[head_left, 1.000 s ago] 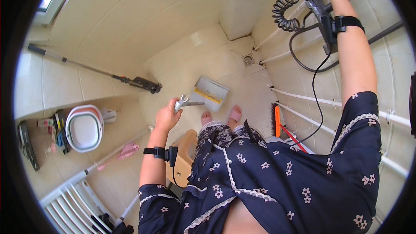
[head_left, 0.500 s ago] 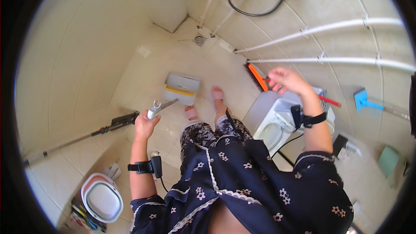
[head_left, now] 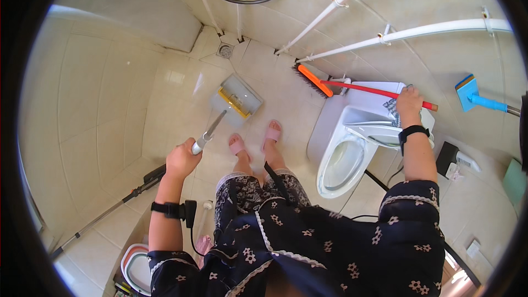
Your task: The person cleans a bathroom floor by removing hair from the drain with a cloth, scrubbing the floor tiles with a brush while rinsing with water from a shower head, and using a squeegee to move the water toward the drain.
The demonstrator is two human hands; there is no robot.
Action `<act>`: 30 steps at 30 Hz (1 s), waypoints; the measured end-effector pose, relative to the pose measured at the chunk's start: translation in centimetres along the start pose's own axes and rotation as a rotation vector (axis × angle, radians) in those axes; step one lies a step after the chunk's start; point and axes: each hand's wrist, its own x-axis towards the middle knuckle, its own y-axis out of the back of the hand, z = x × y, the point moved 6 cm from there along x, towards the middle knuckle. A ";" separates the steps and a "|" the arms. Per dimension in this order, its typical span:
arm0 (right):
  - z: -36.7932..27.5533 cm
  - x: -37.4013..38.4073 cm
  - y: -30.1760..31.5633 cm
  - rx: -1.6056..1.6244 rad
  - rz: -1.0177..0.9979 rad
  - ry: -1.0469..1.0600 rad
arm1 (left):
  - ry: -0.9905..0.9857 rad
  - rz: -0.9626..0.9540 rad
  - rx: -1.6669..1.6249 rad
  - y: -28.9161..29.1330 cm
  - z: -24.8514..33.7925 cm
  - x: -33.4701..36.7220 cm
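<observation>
My left hand [head_left: 184, 159] is closed around the pale grip of a long-handled dustpan [head_left: 252, 92]. Its grey pole slants down to the pan, grey with a yellow toothed edge, on the tiles ahead of my feet. On the right, my right hand [head_left: 410, 105] is closed over the red handle of a broom [head_left: 363, 88], near the handle's end. The broom's orange head with dark bristles rests low by the wall. Just beside my right fingers, a grey patterned cloth [head_left: 392, 111] hangs at the toilet tank; whether they touch it I cannot tell.
A white toilet [head_left: 345, 165] with its lid up stands right of my feet. A blue scrubber [head_left: 469, 94] leans on the right wall under white pipes [head_left: 418, 34]. A floor drain [head_left: 225, 50] lies ahead. A telescopic pole [head_left: 118, 204] and folding basins [head_left: 137, 268] are at left.
My right hand has come down from mid-air onto the broom handle. The dustpan has turned and now shows its yellow edge at a slant. My view has shifted.
</observation>
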 end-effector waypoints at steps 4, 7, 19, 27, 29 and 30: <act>2.2 1.2 -1.8 -0.094 -0.071 0.021 | 0.031 0.109 0.096 -1.8 -1.0 1.7; 2.2 1.6 -0.6 -0.032 -0.005 0.153 | 0.056 0.178 0.087 -1.2 -1.8 0.3; -8.1 -7.6 10.0 0.248 -0.093 0.391 | 0.399 0.187 -0.218 -1.1 -10.6 -2.2; -29.1 -11.0 1.5 0.973 -0.759 0.396 | 0.002 0.661 -0.227 1.6 -6.3 -3.3; -34.9 -17.4 4.9 1.123 -1.005 0.519 | -0.072 0.387 -0.580 -2.0 -3.5 -2.7; -36.8 -21.3 8.3 1.110 -1.098 0.615 | -0.068 0.205 -0.798 -5.6 -2.4 -1.6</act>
